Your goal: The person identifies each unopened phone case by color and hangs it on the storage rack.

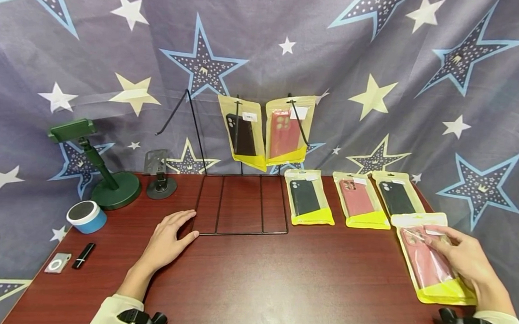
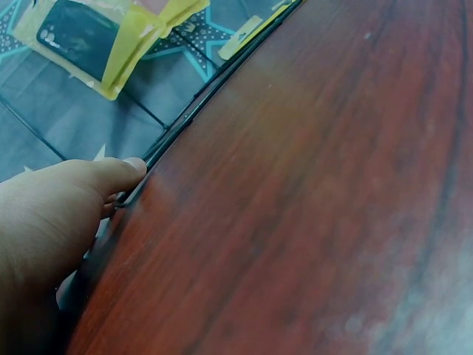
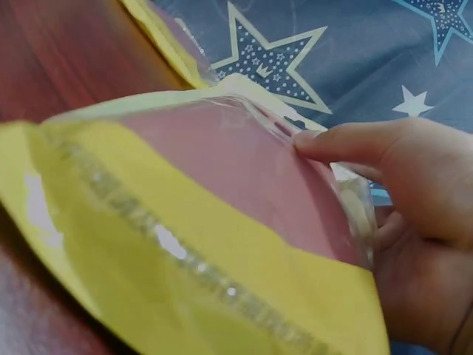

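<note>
The right hand [image 1: 466, 260] grips a packaged pink phone case [image 1: 429, 266] at the near right edge of the tabletop [image 1: 280, 279], thumb on top and fingers [image 3: 347, 144] curled underneath, lifting one side. The left hand [image 1: 166, 240] lies flat with relaxed fingers, holding nothing, touching the near left corner of the wire display rack [image 1: 240, 204]. To handle the slippery pouch well, I would pinch it firmly near its top and keep the rack steadied.

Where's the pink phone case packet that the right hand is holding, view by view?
Head: pink case packet, lower right, held by the right hand.
Left wrist: not in it.
Right wrist: fills the centre, thumb on top.
Shared landmark: the red-brown table.
</note>
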{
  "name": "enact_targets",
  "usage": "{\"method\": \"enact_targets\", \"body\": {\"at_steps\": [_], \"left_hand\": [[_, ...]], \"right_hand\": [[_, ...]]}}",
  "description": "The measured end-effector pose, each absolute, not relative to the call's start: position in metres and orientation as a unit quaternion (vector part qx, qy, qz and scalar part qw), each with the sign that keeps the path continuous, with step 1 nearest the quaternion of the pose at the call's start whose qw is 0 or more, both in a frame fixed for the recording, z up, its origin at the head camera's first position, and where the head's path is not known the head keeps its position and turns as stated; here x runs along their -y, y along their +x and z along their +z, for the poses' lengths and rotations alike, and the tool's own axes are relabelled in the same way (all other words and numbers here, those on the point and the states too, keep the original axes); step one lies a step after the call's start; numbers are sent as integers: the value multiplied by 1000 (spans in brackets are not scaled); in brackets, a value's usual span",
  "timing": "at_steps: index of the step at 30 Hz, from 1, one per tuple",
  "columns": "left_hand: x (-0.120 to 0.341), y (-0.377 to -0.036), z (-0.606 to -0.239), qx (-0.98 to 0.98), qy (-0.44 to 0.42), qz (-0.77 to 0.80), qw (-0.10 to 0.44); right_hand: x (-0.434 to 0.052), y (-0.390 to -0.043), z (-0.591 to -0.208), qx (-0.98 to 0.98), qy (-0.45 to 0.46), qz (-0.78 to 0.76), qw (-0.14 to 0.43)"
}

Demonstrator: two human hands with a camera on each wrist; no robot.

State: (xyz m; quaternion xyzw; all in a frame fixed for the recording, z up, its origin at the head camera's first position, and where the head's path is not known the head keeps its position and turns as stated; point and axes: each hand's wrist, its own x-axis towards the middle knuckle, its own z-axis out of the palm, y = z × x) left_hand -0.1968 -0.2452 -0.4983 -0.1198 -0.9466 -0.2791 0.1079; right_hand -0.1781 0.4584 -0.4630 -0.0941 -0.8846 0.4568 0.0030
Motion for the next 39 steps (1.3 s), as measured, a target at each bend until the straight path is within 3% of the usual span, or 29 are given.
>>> {"method": "enact_targets", "body": {"at_steps": [7, 18, 33, 39], "left_hand": [[245, -197, -497, 946, -119, -281, 106], [246, -197, -498, 947, -119, -280, 106], [247, -199, -498, 946, -125, -275, 118], [246, -197, -497, 945, -129, -274, 122]], "right_hand": [[-451, -180, -452, 830, -96, 550, -2], [-421, -182, -429, 793, -7, 602, 95], [-324, -189, -375, 668, 145, 710, 172], [-292, -193, -358, 597, 242, 754, 130]]}}
